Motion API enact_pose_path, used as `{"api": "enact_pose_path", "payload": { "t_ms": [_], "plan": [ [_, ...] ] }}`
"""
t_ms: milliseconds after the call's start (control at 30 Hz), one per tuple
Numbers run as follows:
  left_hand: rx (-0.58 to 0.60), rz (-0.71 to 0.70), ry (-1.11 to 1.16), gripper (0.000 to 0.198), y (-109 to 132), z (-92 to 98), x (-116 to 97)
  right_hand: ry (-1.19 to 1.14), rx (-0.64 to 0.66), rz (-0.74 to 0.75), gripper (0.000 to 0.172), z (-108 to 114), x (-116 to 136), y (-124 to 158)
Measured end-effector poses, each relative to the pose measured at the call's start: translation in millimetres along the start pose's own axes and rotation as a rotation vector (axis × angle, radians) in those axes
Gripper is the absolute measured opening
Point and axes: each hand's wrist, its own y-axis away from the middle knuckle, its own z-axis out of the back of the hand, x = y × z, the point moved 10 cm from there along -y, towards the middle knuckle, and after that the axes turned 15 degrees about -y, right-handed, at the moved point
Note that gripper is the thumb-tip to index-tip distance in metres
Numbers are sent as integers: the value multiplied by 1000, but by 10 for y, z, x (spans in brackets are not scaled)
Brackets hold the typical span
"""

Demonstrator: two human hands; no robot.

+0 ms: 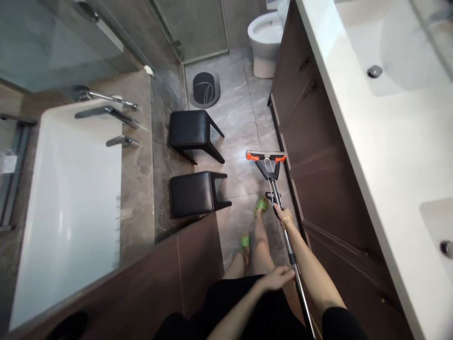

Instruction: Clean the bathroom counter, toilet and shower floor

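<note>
My right hand (283, 215), with a gold bangle at the wrist, is closed around the lower part of a sponge mop's metal pole (288, 243), near its black lever. The mop head (266, 155) has orange end clips and a black forked bracket, and it is held out in front of my feet. My left hand (279, 277) is beside the pole farther up, in front of my dark clothing. Its fingers are loosely stretched toward the pole and not wrapped round it; whether the fingertips touch it I cannot tell.
Two black stools (189, 128) stand along the bathtub (71, 203) side on the left. Dark cabinets (318, 156) under a white counter (354, 118) line the right. Farther off are an oval mat (205, 89) and a toilet (265, 42). Green slippers (261, 206) are on my feet.
</note>
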Motion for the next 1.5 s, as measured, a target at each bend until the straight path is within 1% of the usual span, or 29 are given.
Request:
{"api": "enact_pose_path", "payload": {
  "t_ms": [33,67,133,200,233,267,333,367,433,500,533,600,700,767,833,933,1000,1100,1200,1300,1400,1467,1500],
  "plan": [
    [44,-156,-248,30,-197,269,-450,24,-13,22,47,32,190,-88],
    [-22,-208,-318,26,-429,670,-832,52,-21,47,45,52,374,-174],
    [-208,-258,-374,20,-934,1534,-1629,100,-28,118,45,49,711,-321],
    [-419,-318,-438,16,-1408,2345,-2507,121,-46,193,50,15,982,-408],
    [-503,-360,-477,18,-1619,2685,-2960,111,-61,220,54,-7,1090,-428],
    [-556,-384,-497,20,-1826,2983,-3381,86,-79,236,58,-28,1182,-435],
    [-636,-409,-527,19,-2180,3500,-4154,23,-97,240,66,-96,1352,-438],
    [-682,-420,-572,19,-2312,3723,-4518,-9,-92,237,68,-148,1444,-443],
    [-786,-424,-731,19,-2512,4103,-5186,-62,-82,241,71,-260,1678,-480],
    [-855,-403,-899,22,-2700,4402,-5757,-82,-97,260,73,-364,1990,-563],
    [-861,-390,-962,25,-2813,4531,-6007,-85,-111,279,73,-417,2179,-620],
    [-829,-381,-1055,36,-3073,4759,-6467,-86,-136,324,71,-536,2610,-750],
    [-710,-404,-1101,54,-3503,5067,-7096,-84,-168,364,71,-732,3278,-953],
    [-626,-420,-1077,56,-3777,5262,-7483,-72,-179,362,72,-864,3674,-1083],
    [-574,-444,-1055,53,-4026,5428,-7864,-62,-176,357,74,-991,4017,-1205],
    [-547,-510,-1091,45,-4387,5575,-8434,-68,-203,329,78,-1096,4434,-1391],
    [-537,-542,-1133,31,-4668,5633,-8791,-92,-198,316,78,-1155,4705,-1543],
    [-521,-550,-1190,11,-5187,5734,-9292,-138,-174,303,76,-1231,5150,-1845],
    [-495,-562,-1239,11,-5763,5859,-9788,-175,-217,269,76,-1242,5606,-2201],
    [-501,-535,-1235,12,-6284,6056,-10257,-205,-232,228,72,-1291,6061,-2518],
    [-524,-477,-1202,13,-6683,6261,-10678,-252,-212,203,68,-1383,6490,-2729],
    [-502,-458,-1204,13,-6911,6325,-10947,-287,-216,180,66,-1433,6729,-2819],
    [-476,-465,-1213,13,-7026,6327,-11086,-300,-227,164,66,-1453,6833,-2856]
  ]
}}
